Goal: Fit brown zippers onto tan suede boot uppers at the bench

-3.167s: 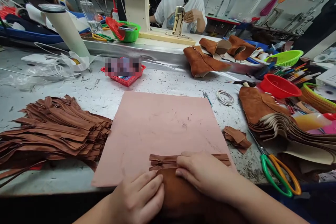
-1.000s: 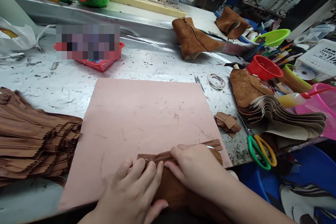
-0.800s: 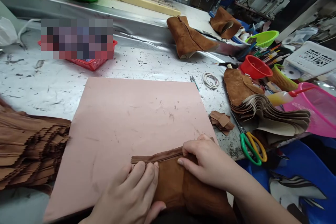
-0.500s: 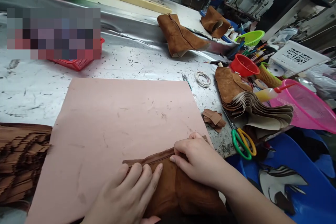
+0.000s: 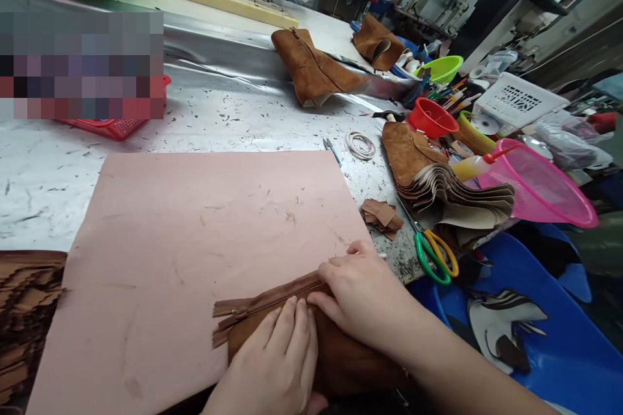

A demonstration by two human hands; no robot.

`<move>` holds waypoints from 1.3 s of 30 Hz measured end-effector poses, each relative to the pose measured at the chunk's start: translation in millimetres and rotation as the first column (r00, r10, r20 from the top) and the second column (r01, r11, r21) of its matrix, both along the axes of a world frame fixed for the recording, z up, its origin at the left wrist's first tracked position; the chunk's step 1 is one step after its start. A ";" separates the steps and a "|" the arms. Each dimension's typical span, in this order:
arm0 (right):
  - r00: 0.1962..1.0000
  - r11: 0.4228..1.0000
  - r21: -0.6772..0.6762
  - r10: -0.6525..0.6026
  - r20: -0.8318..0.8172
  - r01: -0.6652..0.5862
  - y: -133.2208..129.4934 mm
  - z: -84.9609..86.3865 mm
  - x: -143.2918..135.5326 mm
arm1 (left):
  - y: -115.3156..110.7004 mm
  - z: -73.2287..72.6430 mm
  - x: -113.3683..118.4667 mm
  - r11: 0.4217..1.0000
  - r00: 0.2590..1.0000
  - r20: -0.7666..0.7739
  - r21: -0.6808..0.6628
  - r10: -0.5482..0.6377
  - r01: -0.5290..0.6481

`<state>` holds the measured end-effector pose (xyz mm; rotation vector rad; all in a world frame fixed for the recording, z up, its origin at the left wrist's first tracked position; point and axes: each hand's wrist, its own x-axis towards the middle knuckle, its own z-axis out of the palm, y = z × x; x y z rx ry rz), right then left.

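Note:
A brown zipper (image 5: pixel 265 298) lies along the upper edge of a brown suede piece (image 5: pixel 353 363), on a pink sheet (image 5: pixel 195 220). The zipper's left end reaches past the suede, its two tapes apart there and a small metal slider near it. My left hand (image 5: pixel 277 360) lies flat on the suede just below the zipper, fingers stretched out side by side. Farther right, my right hand (image 5: pixel 357 298) is closed, thumb and fingers pinching the zipper at the suede edge. The zipper's right end is hidden under that hand.
Brown zippers (image 5: pixel 29 324) are piled at left. At right are brown scraps (image 5: pixel 383 217), green-and-orange scissors (image 5: pixel 435 256), stacked suede pieces (image 5: pixel 462 198), a pink basket (image 5: pixel 540 185) and a blue bin (image 5: pixel 559 343). Snips (image 5: pixel 332 150) and a white coil (image 5: pixel 360 145) lie beyond the sheet.
My left hand has moved right and down, off the zipper's left end and onto the suede, uncovering that end. My right hand keeps its pinch. The view has shifted somewhat.

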<state>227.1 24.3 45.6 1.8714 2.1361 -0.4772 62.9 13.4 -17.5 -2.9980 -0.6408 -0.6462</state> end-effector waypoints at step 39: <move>0.619 0.768 -0.096 -0.576 -0.534 0.633 -24.8 -28.7 52.4 | 25.8 11.8 34.4 0.977 0.954 -0.215 -0.083 -0.210 0.197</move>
